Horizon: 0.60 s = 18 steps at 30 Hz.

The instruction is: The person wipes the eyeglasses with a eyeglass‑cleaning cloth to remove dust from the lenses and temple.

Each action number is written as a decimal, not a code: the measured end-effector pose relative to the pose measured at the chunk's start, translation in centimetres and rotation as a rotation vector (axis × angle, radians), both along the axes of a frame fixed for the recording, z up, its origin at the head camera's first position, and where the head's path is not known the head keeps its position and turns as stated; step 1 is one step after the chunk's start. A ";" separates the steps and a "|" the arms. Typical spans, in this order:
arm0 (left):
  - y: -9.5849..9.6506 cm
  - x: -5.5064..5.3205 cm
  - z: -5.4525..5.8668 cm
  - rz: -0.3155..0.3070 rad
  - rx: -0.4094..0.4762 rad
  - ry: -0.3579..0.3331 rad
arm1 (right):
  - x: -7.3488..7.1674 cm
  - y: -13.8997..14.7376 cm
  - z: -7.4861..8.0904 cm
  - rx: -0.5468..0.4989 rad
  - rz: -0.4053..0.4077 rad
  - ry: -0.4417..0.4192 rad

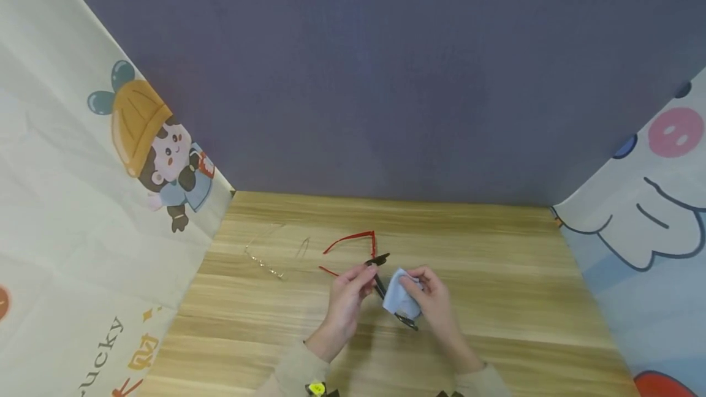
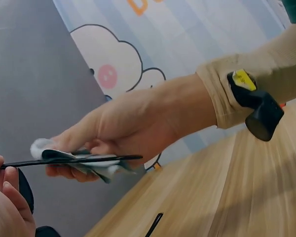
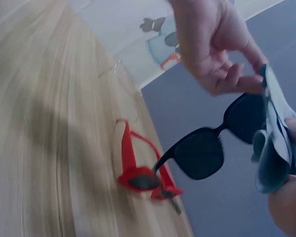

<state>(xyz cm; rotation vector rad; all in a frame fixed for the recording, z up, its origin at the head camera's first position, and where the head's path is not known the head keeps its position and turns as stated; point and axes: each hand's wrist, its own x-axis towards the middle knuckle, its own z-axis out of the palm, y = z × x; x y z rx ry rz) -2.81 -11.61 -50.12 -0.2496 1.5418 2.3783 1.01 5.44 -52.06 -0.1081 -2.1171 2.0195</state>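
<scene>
My left hand pinches a pair of black sunglasses near one end of the frame, above the table. In my right hand a light blue cloth is gripped, folded around a thin black temple arm of the sunglasses. That arm runs from the left fingertips across the cloth in the left wrist view. Both dark lenses show in the right wrist view, one partly hidden behind the cloth. Red sunglasses lie on the table just beyond my left hand, partly hidden by it in the head view.
Left of the red sunglasses lie a thin chain necklace and a small thin metal piece. The wood-grain table meets a dark grey panel at the back. Printed cloth walls flank both sides.
</scene>
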 end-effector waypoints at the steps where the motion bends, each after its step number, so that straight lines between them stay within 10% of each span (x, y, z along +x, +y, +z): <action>1: 0.0 0.0 0.0 -0.003 0.003 -0.005 | -0.1 0.2 -0.2 0.001 -0.008 0.023; 6: 0.0 0.2 -0.1 -0.031 0.042 -0.008 | -0.8 1.0 -2.2 0.138 -0.037 0.182; 12: -0.2 0.3 -0.1 -0.058 0.058 0.010 | -1.1 1.9 -5.0 0.571 -0.010 0.475; 18: -0.4 0.4 0.0 -0.066 0.086 0.012 | -1.1 1.9 -5.9 0.749 0.087 0.586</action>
